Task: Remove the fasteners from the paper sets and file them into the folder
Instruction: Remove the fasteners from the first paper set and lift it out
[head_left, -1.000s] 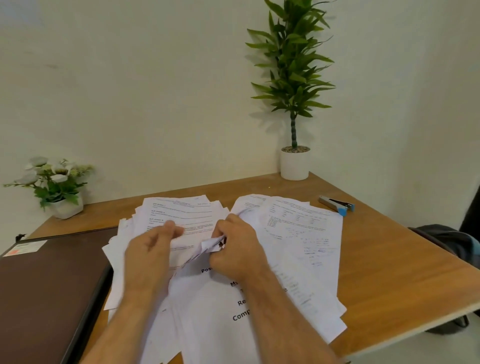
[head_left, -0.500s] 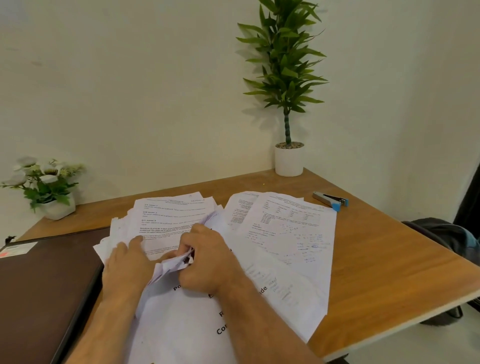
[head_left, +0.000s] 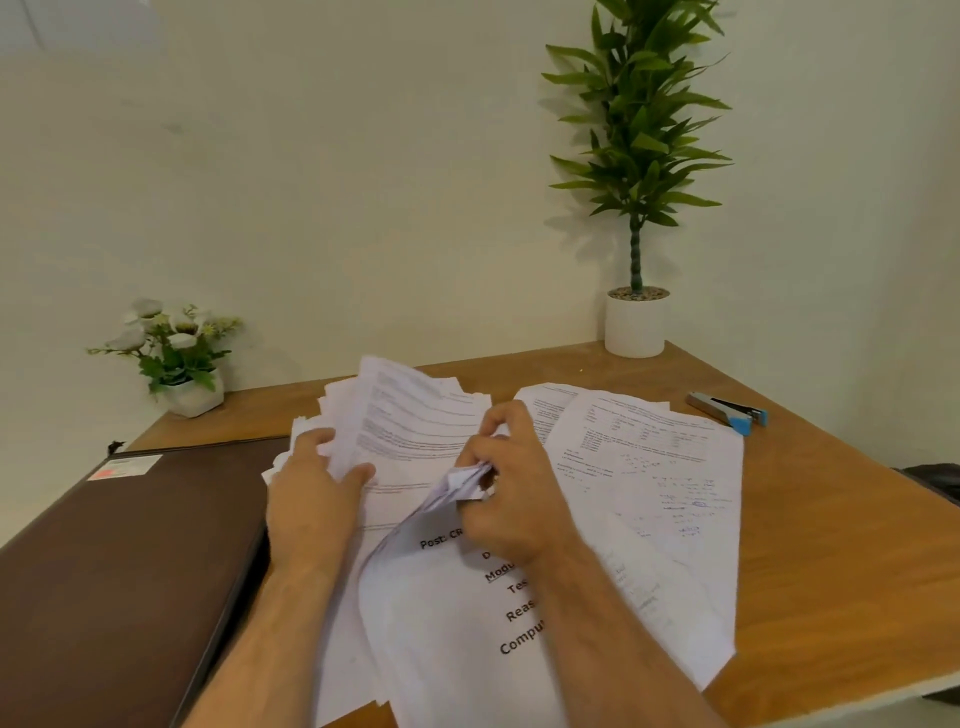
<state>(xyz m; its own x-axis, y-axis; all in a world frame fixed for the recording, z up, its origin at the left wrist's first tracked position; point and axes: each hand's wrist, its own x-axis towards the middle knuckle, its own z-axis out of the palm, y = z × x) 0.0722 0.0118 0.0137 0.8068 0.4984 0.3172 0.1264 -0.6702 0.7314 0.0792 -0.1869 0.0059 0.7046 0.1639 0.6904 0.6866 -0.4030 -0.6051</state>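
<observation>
On the table (head_left: 810, 525), right hand (head_left: 511, 499) pinches the crumpled corner (head_left: 462, 480) of a limp, tearable paper set (head_left: 467, 623); left hand (head_left: 311, 493) grips loose sheets (head_left: 410, 421).

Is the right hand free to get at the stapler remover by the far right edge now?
Probably not yet: the right hand pinches a crumpled paper corner. The path to the stapler remover looks clear.

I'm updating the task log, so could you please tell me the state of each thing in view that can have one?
Folder: closed, flat on the table.
Paper set: crumpled top corner pinched, sheets fanned.
Left pile: top sheets lifted.
Staple remover: lying unused on the table.
Left hand: holds the lifted sheets.
Right hand: fingers curled, pinching the corner.
</observation>
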